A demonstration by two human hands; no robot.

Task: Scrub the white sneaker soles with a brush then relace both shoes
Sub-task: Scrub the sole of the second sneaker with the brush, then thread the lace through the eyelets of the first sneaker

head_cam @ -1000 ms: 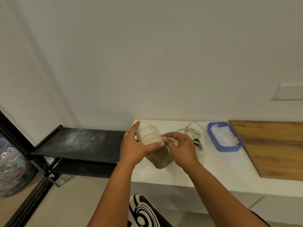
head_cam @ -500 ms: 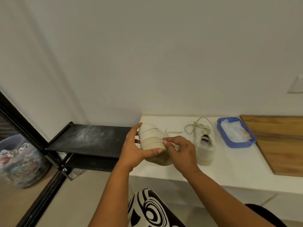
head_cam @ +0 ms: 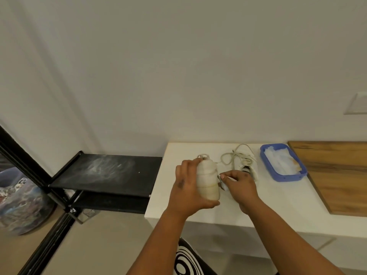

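My left hand point(head_cam: 187, 190) grips a white sneaker point(head_cam: 207, 180) over the white counter point(head_cam: 278, 203), turned so its yellowed sole edge faces me. Its lace loops show above my fingertips. My right hand point(head_cam: 241, 185) is just to the right of it and holds a small white brush point(head_cam: 224, 184) against the shoe's side; most of the brush is hidden in my fingers. The second white sneaker point(head_cam: 245, 161) lies on the counter behind my right hand, with its loose laces spread out.
A blue tray point(head_cam: 282, 176) with white wipes stands right of the shoes. A wooden board point(head_cam: 335, 173) lies at the far right. A black two-tier shoe rack point(head_cam: 103, 171) stands left of the counter, beside a black door frame.
The sneaker in my left hand has turned from sole-down to a more upright pose with its side facing me. My right hand with the brush has shifted to the shoe's right side.
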